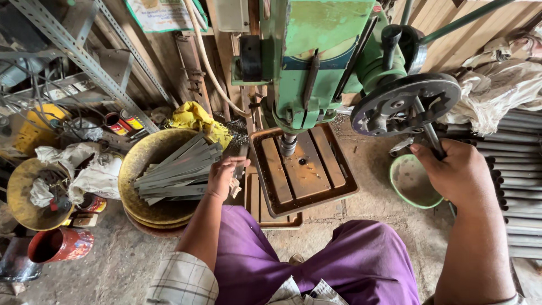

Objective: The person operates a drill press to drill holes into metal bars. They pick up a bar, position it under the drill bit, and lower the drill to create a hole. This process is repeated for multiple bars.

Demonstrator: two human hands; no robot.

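A green drill press (316, 62) stands in front of me, its chuck (288, 144) over a rusty work table (302, 169). My right hand (454, 172) grips a feed handle (432, 138) that sticks out of the press's black wheel (403, 101). My left hand (224, 178) hovers at the left edge of the work table, fingers pinched around a thin metal strip (240, 169). Just left of that hand, a stack of grey metal strips (178, 169) lies in a shallow yellow pan (149, 209).
A green bowl (412, 181) sits on the floor under my right hand. Grey metal rods (519, 186) are piled at the right. Sacks, a red tin (59, 244), another yellow pan (20, 195) and a yellow cloth (195, 118) crowd the left. My purple-clad knees (339, 260) fill the foreground.
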